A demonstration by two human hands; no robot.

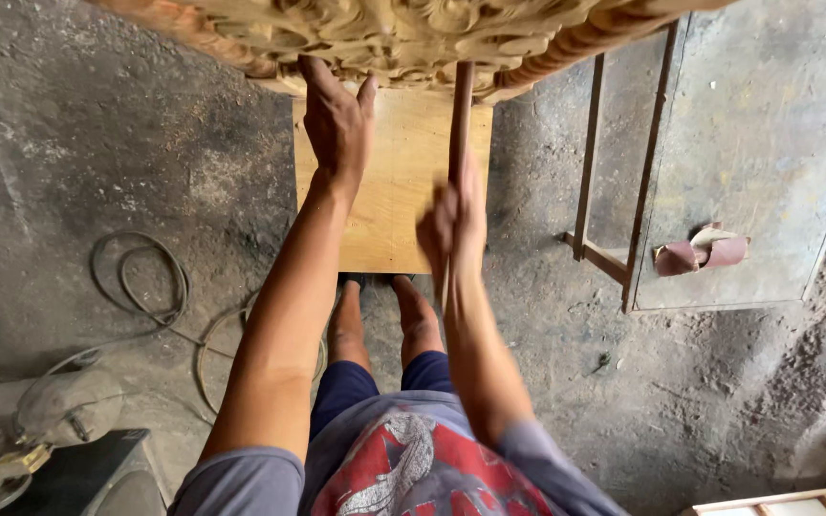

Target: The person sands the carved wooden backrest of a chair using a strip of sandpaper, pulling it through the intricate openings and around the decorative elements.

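Carved wooden panel [403, 38]: top edge of view, ornate relief, above a plain board [394, 182]. Left hand [336, 119]: flat against its lower edge, fingers together. Right hand [451, 225]: blurred, fingers closed around a thin wooden stick [460, 115] reaching the carving. Coiled cable [145, 287] on floor, left.

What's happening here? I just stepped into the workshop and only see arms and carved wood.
A person stands over a dusty floor, working on an ornately carved wooden panel. The left hand lies open and flat against the panel's lower edge. The right hand, blurred, is closed in a grip on a long thin wooden stick whose upper end reaches the carving. A plain plywood board lies below, near the person's bare feet. A cable coils on the floor at left, a metal frame stands at right.
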